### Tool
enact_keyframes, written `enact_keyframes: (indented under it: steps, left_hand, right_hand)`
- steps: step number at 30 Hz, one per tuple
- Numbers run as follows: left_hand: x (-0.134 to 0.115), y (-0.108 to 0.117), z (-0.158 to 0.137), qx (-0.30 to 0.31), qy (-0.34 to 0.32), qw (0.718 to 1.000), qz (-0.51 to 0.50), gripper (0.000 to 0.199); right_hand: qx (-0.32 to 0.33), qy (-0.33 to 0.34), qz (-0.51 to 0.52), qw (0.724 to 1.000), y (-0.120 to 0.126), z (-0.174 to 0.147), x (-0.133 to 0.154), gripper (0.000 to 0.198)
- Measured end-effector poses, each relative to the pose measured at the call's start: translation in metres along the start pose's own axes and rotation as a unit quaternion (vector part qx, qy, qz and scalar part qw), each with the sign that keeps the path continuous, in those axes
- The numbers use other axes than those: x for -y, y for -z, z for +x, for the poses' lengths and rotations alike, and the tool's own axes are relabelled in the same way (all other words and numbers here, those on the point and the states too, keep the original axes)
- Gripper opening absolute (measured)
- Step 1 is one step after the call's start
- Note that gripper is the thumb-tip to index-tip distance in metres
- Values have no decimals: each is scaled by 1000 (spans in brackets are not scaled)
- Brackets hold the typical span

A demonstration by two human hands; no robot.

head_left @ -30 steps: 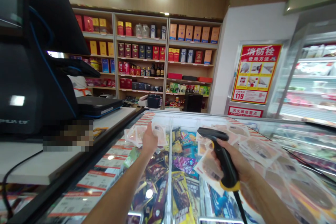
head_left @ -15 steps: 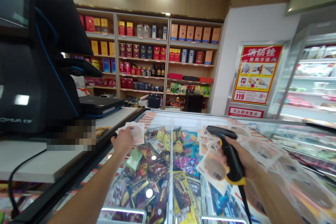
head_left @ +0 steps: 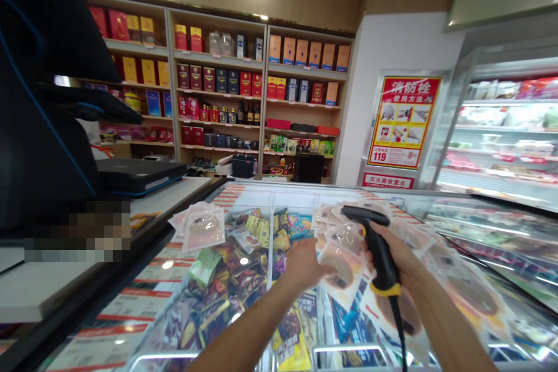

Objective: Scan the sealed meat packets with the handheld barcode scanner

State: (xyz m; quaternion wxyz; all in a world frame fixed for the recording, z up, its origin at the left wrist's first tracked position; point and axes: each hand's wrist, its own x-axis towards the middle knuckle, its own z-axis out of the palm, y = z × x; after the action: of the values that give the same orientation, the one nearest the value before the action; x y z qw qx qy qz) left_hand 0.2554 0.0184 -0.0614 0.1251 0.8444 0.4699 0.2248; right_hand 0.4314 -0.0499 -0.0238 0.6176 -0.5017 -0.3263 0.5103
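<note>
My right hand [head_left: 394,253] is wrapped around a black and yellow barcode scanner [head_left: 378,244], its head turned to the left and its cord hanging down. My left hand [head_left: 305,264] is at the left edge of a group of flat clear packets [head_left: 342,270], thumb and fingers apart; whether it touches a packet I cannot tell. These packets have orange-brown printing and lie on the glass top of a display freezer [head_left: 272,200]. Another small pile of the same packets [head_left: 203,226] rests at the far left of the glass. More packets [head_left: 473,290] are spread to the right, partly behind my right forearm.
A dark checkout machine [head_left: 47,104] stands on a white counter [head_left: 65,288] at the left. Colourful wrapped goods [head_left: 233,270] show under the glass. Shelves of boxed bottles [head_left: 220,81] line the back wall. A lit refrigerated case [head_left: 505,133] stands at the right.
My left hand has left the left pile and moved right to the packets near the scanner. The view has turned slightly right. My right hand still grips the scanner.
</note>
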Motion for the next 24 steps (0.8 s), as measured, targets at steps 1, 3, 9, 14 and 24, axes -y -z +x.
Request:
enact_keyframes:
  steps: [1, 3, 9, 14, 24]
  left_hand:
    - [-7, -6, -1, 20, -10, 1000, -8, 62]
    - [-14, -12, -4, 42, -10, 998, -37, 76]
    - [5, 3, 5, 29, 74, 991, -104, 64]
    - [46, 12, 18, -11, 153, 967, -202, 24]
    - [95, 30, 25, -135, 237, 858, -435, 28]
  right_hand:
    - [-2, 0, 0, 1000, 0, 0, 0, 26]
    - [-8, 2, 1, 1000, 0, 0, 1, 26]
    - [-53, 27, 1, 998, 3, -2, 7, 23]
    - [-23, 5, 10, 1000, -5, -3, 2, 24]
    - [80, -49, -54, 994, -53, -18, -21, 27]
